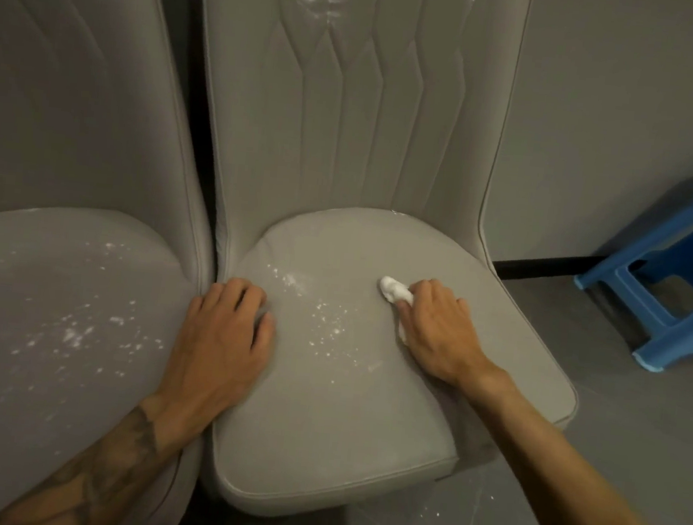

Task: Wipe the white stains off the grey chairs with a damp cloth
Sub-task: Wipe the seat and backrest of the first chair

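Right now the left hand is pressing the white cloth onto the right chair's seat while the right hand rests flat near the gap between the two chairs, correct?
Not quite: the hands are swapped. The head view shows the right hand pressing the white cloth onto the right chair's seat, while the left hand rests flat near the gap between the two chairs.

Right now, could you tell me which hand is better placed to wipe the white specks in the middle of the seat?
The right hand: it already holds the white cloth just beside the specks. The left hand rests flat and bare at the seat's left edge.
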Motion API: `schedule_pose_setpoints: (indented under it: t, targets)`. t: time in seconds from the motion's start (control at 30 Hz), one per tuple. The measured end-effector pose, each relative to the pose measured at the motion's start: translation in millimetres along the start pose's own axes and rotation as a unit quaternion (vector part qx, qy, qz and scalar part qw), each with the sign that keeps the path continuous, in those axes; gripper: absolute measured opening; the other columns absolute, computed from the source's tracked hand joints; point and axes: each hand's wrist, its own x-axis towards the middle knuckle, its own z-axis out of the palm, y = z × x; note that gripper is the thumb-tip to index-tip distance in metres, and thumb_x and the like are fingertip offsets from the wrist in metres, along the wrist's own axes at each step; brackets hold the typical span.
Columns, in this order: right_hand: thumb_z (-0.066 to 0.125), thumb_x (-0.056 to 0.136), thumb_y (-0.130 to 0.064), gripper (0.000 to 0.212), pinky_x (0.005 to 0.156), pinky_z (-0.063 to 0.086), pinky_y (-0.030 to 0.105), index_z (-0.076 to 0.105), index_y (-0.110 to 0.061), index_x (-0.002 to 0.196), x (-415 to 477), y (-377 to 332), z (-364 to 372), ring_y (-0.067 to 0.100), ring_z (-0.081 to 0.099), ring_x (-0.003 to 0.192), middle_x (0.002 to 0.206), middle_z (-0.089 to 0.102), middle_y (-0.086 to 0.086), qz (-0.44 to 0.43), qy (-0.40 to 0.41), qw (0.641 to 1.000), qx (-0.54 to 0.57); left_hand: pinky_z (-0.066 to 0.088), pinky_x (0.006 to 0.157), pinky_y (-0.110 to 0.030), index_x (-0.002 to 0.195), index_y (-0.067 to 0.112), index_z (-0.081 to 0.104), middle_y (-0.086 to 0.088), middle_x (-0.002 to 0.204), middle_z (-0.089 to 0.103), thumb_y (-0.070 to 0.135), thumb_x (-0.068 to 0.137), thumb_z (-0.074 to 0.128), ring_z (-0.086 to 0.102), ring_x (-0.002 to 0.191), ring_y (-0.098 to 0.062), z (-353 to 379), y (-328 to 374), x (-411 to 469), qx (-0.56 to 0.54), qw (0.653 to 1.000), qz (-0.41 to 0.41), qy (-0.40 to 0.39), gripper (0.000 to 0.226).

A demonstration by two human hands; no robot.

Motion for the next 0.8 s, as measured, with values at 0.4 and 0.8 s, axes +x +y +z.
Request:
schedule_pose_setpoints:
  t: [0.4, 0.8]
  targets:
    - [0.029, 0.106, -0.04, 0.032, 0.086, 0.034, 0.041, 0.047, -0.014, 0.111, 45.6, -28.0, 16.6, 0.029, 0.049, 0.099, 0.111, 0.051, 0.007, -0.049, -0.003, 0.999, 0.019, 0.046, 0.102, -0.044, 0.127, 0.009, 0.059, -0.01, 0.133, 0.057, 0.031, 0.102, 0.043, 0.057, 0.116, -0.03, -9.8, -18.9, -18.2, -0.005, 1.0, 0.013, -0.026, 0.037]
    - [0.028, 0.106, -0.041, 0.033, 0.088, 0.033, 0.043, 0.047, -0.014, 0.113, 97.8, -58.2, 32.2, 0.031, 0.05, 0.104, 0.114, 0.052, 0.009, -0.085, -0.01, 0.996, 0.023, 0.049, 0.104, -0.045, 0.129, 0.011, 0.052, -0.013, 0.135, 0.056, 0.036, 0.102, 0.039, 0.055, 0.118, -0.028, -0.4, -16.0, -20.8, 0.001, 0.999, -0.036, 0.0, 0.039]
